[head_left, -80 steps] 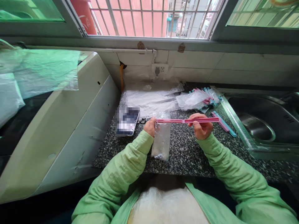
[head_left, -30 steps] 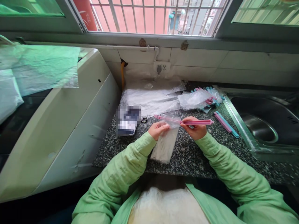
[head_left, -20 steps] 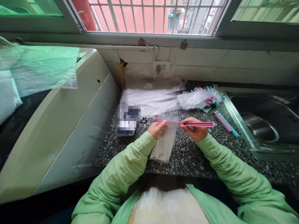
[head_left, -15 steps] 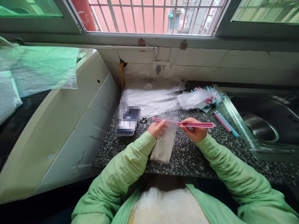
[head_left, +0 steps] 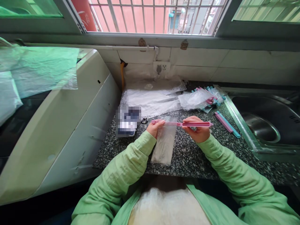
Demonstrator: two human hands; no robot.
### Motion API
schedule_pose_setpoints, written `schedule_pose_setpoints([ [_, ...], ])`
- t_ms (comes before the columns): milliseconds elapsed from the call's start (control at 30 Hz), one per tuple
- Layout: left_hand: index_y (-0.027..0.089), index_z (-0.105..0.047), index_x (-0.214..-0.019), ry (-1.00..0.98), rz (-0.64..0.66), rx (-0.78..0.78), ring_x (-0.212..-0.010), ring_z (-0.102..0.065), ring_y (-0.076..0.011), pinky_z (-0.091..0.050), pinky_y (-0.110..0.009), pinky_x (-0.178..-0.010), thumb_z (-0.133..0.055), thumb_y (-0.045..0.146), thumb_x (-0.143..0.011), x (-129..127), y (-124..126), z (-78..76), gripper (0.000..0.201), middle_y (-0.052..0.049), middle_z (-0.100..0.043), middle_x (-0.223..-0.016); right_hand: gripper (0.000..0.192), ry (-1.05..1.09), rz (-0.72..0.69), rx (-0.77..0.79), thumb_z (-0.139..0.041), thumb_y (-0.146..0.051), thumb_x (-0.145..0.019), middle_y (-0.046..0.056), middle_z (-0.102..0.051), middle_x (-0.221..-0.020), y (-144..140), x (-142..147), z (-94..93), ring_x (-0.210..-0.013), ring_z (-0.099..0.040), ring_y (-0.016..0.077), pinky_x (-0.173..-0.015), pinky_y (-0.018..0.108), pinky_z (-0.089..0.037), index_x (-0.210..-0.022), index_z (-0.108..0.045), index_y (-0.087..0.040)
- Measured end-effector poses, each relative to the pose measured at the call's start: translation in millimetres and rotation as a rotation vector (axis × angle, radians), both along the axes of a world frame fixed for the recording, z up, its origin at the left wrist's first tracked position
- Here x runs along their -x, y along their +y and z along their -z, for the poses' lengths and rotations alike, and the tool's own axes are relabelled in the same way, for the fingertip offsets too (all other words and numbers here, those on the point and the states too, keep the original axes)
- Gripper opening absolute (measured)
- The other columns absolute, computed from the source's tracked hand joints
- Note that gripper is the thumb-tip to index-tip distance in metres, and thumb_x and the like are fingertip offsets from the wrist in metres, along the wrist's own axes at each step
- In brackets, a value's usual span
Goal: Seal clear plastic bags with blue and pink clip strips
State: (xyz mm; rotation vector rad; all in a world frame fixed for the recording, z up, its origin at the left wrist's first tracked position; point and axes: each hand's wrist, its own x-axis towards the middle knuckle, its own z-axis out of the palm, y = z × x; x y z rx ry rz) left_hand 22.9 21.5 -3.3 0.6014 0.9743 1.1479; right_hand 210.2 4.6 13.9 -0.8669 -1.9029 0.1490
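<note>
A pink bag sealing clip (head_left: pixel 172 123) stretches level across the top of a small clear plastic bag (head_left: pixel 164 145). At the clip's left end, my left hand (head_left: pixel 154 128) is closed, pinching the rod by the bag's upper left edge. My right hand (head_left: pixel 197 129) grips the wider grooved part of the clip, just right of the bag, with its thumb below and fingers above. The bag hangs down from the clip toward the counter's front edge. Whether the bag's top lies fully inside the clip, I cannot tell.
A pink clip (head_left: pixel 223 122) and a blue clip (head_left: pixel 232 128) lie beside the steel sink (head_left: pixel 254 137). More clips in plastic packaging (head_left: pixel 195 98) sit at the back, next to large clear plastic sheets (head_left: pixel 152 101). A blurred-out phone-like object (head_left: pixel 127 125) and a small black ring (head_left: pixel 144 121) lie left.
My right hand and the clip's right end have shifted slightly left and the right fingers have moved along the clip. The left hand has moved a little left, still pinching.
</note>
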Motion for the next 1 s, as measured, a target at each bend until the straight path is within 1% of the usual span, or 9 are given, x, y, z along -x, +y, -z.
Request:
schedule_pose_setpoints([
  [133, 0.013, -0.054, -0.045, -0.006, 0.011, 0.000, -0.042, -0.039, -0.0054, -0.026, -0.022, -0.045, -0.074, 0.022, -0.045, 0.5, -0.4, 0.4, 0.022, 0.004, -0.049, -0.042, 0.020, 0.019, 0.034, -0.088, -0.065, -0.018, -0.069, 0.005, -0.067, -0.079, -3.9, -1.3, -2.3, -0.071, -0.063, 0.0163, -0.060, 0.030, -0.054, -0.089, -0.063, -0.021],
  [267, 0.013, -0.053, -0.042, 0.015, 0.044, -0.037, -0.042, -0.037, -0.0052, -0.025, -0.022, -0.046, -0.076, 0.026, -0.041, 1.1, -0.3, -0.5, 0.027, 0.004, -0.046, -0.039, 0.020, 0.005, 0.051, -0.158, -0.066, -0.015, -0.068, 0.005, -0.066, -0.079, -7.0, 0.9, -2.1, -0.067, -0.062, 0.0150, -0.057, 0.028, -0.054, -0.087, -0.062, -0.019],
  [367, 0.013, -0.051, -0.040, 0.035, 0.061, -0.057, -0.042, -0.036, -0.0048, -0.025, -0.022, -0.046, -0.077, 0.029, -0.037, 1.2, -0.2, -0.5, 0.031, 0.005, -0.045, -0.038, 0.023, 0.012, 0.041, -0.193, -0.065, -0.013, -0.068, 0.004, -0.065, -0.078, -8.1, 3.6, -1.9, -0.064, -0.060, 0.0124, -0.053, 0.024, -0.052, -0.089, -0.060, -0.019],
  [467, 0.013, -0.051, -0.040, 0.061, 0.064, -0.062, -0.041, -0.036, -0.0047, -0.025, -0.022, -0.046, -0.077, 0.029, -0.036, 0.6, -0.3, 0.1, 0.031, 0.005, -0.045, -0.038, 0.026, -0.011, 0.032, -0.189, -0.064, -0.013, -0.070, 0.003, -0.063, -0.076, -9.1, 6.2, -2.6, -0.064, -0.058, 0.0115, -0.051, 0.023, -0.050, -0.094, -0.058, -0.020],
  [633, 0.012, -0.054, -0.045, 0.099, 0.051, -0.042, -0.043, -0.039, -0.0056, -0.027, -0.022, -0.047, -0.075, 0.027, -0.041, -1.2, -0.5, 0.7, 0.025, 0.004, -0.049, -0.041, 0.020, -0.106, 0.058, -0.204, -0.062, -0.016, -0.072, 0.004, -0.062, -0.078, -9.9, 8.4, -2.1, -0.070, -0.057, 0.0132, -0.061, 0.028, -0.051, -0.091, -0.061, -0.021],
  [800, 0.012, -0.053, -0.044, 0.133, 0.053, -0.055, -0.041, -0.035, -0.0044, -0.025, -0.022, -0.045, -0.074, 0.028, -0.041, -2.0, 1.2, 2.4, 0.027, 0.006, -0.045, -0.038, 0.022, -0.134, 0.061, -0.171, -0.059, -0.016, -0.074, 0.005, -0.061, -0.080, -8.3, 8.1, 2.1, -0.072, -0.057, 0.0132, -0.062, 0.027, -0.050, -0.095, -0.063, -0.021],
  [900, 0.012, -0.057, -0.047, 0.134, 0.060, -0.047, -0.043, -0.040, -0.0059, -0.030, -0.022, -0.047, -0.075, 0.030, -0.044, -1.8, 2.1, 4.7, 0.026, 0.004, -0.049, -0.041, 0.023, -0.154, 0.047, -0.153, -0.058, -0.015, -0.075, 0.006, -0.060, -0.080, -6.7, 7.6, 5.1, -0.072, -0.056, 0.0131, -0.061, 0.026, -0.050, -0.097, -0.064, -0.020],
  [1000, 0.011, -0.061, -0.053, 0.064, 0.089, -0.034, -0.048, -0.048, -0.0091, -0.038, -0.023, -0.052, -0.075, 0.037, -0.046, -1.9, 1.2, 6.7, 0.030, 0.001, -0.056, -0.047, 0.024, -0.181, 0.057, -0.141, -0.057, -0.016, -0.076, 0.006, -0.059, -0.080, -5.2, 7.4, 7.6, -0.071, -0.056, 0.0131, -0.061, 0.026, -0.050, -0.098, -0.064, -0.019],
])
